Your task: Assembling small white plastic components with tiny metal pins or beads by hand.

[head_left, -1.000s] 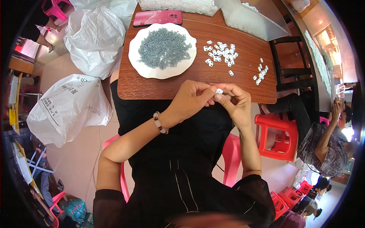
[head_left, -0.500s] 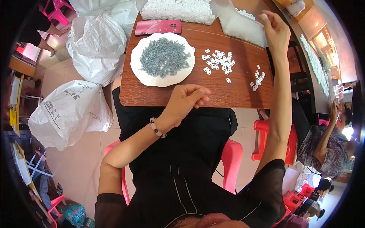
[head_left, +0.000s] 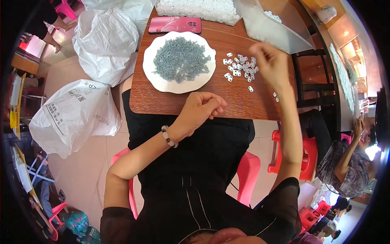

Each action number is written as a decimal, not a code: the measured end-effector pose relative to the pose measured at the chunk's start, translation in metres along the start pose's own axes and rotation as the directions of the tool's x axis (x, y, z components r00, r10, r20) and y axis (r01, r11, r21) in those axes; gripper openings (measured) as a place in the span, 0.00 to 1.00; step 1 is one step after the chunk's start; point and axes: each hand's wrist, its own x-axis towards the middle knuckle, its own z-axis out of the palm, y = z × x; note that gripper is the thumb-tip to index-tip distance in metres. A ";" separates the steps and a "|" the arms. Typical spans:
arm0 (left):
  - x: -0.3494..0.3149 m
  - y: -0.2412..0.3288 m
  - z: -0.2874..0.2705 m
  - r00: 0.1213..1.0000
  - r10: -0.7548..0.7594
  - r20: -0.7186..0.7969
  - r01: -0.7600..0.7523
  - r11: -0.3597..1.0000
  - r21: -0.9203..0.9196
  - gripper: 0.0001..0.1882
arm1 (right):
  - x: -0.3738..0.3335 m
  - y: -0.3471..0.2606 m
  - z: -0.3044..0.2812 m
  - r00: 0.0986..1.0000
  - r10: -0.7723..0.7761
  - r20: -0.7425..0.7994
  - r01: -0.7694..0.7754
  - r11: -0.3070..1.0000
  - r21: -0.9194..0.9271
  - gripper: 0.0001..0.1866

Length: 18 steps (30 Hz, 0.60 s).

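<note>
My left hand (head_left: 199, 112) rests by the table's front edge, fingers curled in with the thumb against the index finger; what they hold, if anything, is hidden. Above the right part of the table, my right hand (head_left: 274, 67) is smeared by motion, so its fingers do not show clearly. To its left lies a loose group of small white two-holed pieces (head_left: 241, 67). A few more white pieces (head_left: 276, 96) peek out beside the right wrist. A white scalloped plate (head_left: 148, 77) carries a heap of small grey rod-like pieces (head_left: 180, 59).
Behind the plate lies a pink phone (head_left: 174, 25). A mass of white pieces (head_left: 199, 11) and a whitish open container (head_left: 280, 36) stand along the table's far side. White sacks (head_left: 77, 116) sit on the floor at left, a red stool (head_left: 309, 156) at right. Other people sit farther right.
My right hand has come from the whitish container back toward me and left, over the table. The left hand keeps its place. The view has shifted slightly.
</note>
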 end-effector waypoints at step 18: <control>0.000 0.002 0.004 1.000 -0.002 -0.015 0.003 1.000 0.021 0.11 | -0.048 -0.013 0.046 0.973 -0.004 0.232 0.075 0.951 -0.299 0.07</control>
